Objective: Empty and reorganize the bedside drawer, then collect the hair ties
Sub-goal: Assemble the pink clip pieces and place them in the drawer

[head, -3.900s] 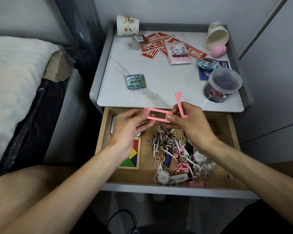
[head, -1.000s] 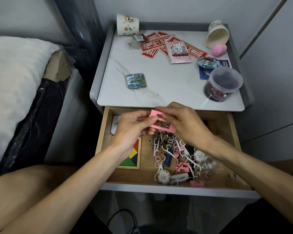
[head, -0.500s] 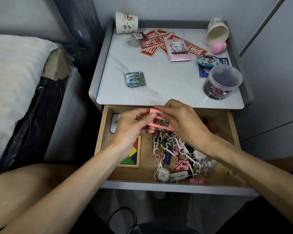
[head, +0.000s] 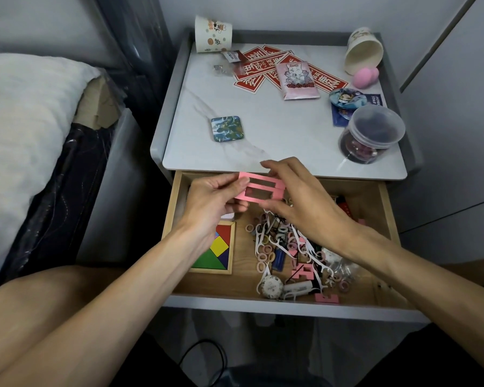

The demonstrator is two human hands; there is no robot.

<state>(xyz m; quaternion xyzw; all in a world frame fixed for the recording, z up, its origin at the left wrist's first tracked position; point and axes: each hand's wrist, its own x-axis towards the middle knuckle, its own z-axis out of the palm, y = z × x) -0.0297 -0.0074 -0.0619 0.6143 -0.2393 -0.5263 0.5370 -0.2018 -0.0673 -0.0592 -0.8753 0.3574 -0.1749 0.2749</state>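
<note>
Pinching a pink slotted frame (head: pixel 260 189) from both ends, the left hand (head: pixel 214 203) and right hand (head: pixel 305 202) are holding it above the back edge of the open drawer (head: pixel 386 219), fingers closed on it. Hair ties (head: pixel 266 254) are lying in a jumble with white floss picks (head: pixel 316 259) toward the drawer's right half, and a tangram puzzle (head: pixel 220 251) is sitting near its left edge. On the counter (head: pixel 280 135), a lidded clear jar (head: pixel 370 135) is standing at the front right corner.
</note>
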